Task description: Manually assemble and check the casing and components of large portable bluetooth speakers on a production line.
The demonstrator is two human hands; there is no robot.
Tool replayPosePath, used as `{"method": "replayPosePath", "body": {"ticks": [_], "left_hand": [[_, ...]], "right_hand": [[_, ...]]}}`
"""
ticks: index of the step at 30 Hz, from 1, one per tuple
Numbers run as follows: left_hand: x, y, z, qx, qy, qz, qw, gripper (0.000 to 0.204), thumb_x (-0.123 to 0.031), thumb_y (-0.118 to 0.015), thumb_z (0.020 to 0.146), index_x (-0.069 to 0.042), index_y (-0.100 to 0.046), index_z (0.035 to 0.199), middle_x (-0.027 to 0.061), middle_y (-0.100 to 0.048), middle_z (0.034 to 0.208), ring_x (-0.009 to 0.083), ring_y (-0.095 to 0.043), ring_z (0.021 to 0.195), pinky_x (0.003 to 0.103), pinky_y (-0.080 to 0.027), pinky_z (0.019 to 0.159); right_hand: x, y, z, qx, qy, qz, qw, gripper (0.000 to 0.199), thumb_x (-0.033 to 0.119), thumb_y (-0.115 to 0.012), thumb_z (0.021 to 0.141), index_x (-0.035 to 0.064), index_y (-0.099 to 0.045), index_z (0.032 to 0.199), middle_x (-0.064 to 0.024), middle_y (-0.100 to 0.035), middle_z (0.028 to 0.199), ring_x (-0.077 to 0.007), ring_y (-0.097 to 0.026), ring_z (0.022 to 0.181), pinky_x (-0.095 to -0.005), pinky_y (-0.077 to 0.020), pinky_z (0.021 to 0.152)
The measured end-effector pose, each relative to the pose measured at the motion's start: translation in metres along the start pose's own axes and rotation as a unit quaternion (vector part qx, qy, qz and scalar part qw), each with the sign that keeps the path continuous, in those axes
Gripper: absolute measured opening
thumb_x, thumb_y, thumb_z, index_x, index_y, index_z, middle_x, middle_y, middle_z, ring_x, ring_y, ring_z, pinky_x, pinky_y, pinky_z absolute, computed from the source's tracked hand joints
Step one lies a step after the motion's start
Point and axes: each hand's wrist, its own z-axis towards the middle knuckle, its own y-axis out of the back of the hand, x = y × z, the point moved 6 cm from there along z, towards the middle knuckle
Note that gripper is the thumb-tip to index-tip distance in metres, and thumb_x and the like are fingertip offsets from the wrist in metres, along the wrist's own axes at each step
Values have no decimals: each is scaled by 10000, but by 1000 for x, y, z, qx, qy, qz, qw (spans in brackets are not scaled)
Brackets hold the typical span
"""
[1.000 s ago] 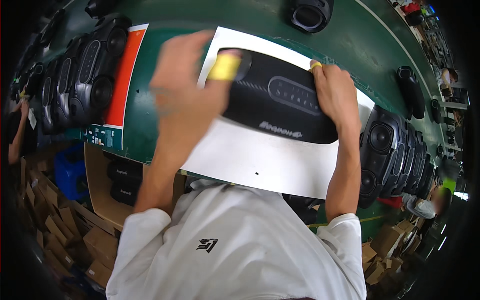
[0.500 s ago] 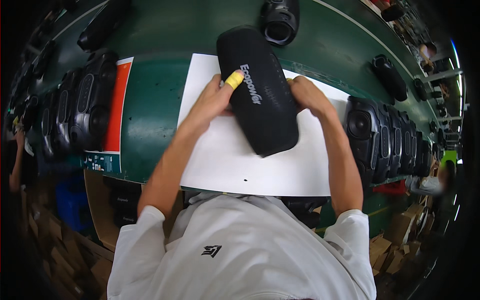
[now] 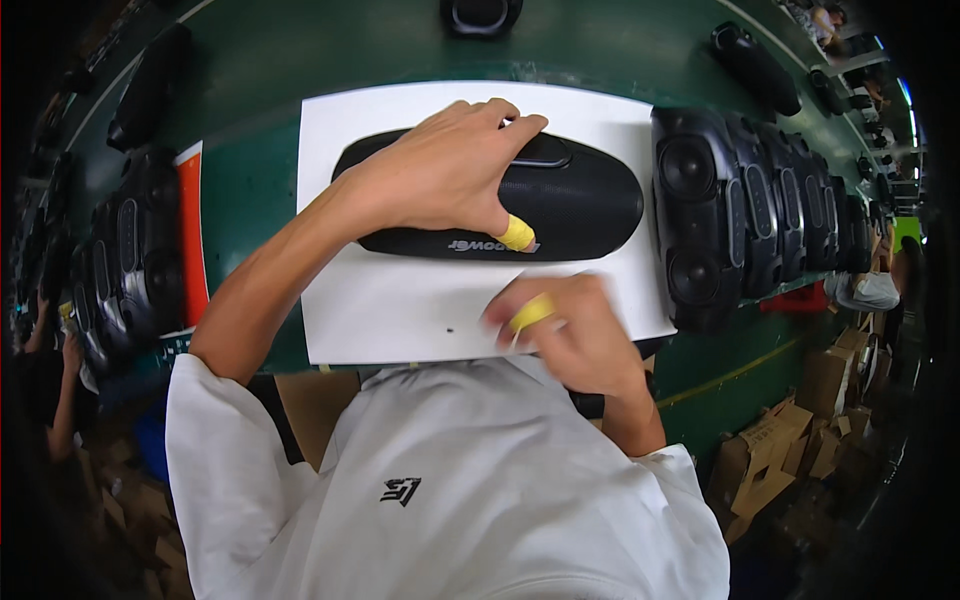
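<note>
A long black oval speaker (image 3: 590,200) lies flat on a white sheet (image 3: 400,300) spread over the green table (image 3: 300,50). My left hand (image 3: 440,170) lies over its top and left half, fingers across the top and the thumb, wrapped in yellow tape, on its front face. My right hand (image 3: 570,335) is blurred at the sheet's near edge, apart from the speaker, with curled fingers and yellow tape on one finger. I cannot make out anything in it.
A row of black speakers (image 3: 740,210) stands on end right of the sheet, another row (image 3: 130,270) at the left. Single speakers lie at the top (image 3: 480,15) and top right (image 3: 755,65). Cardboard boxes (image 3: 800,420) sit below right. Another person's arm (image 3: 50,350) shows far left.
The speaker was turned from a tilted, two-handed hold to lying lengthwise on the sheet. My right hand let go and drew back to the near edge. My left hand stays on it.
</note>
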Motion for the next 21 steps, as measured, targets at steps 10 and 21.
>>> {"method": "replayPosePath", "body": {"ticks": [10, 21], "left_hand": [[-27, -9, -76, -166, -28, 54, 984, 1018, -253, -984, 641, 48, -542, 1507, 251, -599, 1522, 430, -539, 1450, 493, -430, 1224], [7, -6, -96, -173, -17, 12, 985, 916, -241, -981, 640, 63, -625, 1427, 266, -689, 1395, 423, -648, 1315, 485, -496, 1163]], "right_hand": [[-9, 37, 28, -284, 164, -395, 858, 308, 205, -663, 1033, -21, -741, 1227, -202, -778, 1188, -397, -729, 1125, -468, -550, 1016], [22, -7, 55, -229, 164, -473, 835, 281, 211, -698, 1006, -29, -767, 1134, -187, -786, 1101, -367, -757, 1010, -444, -604, 888]]}}
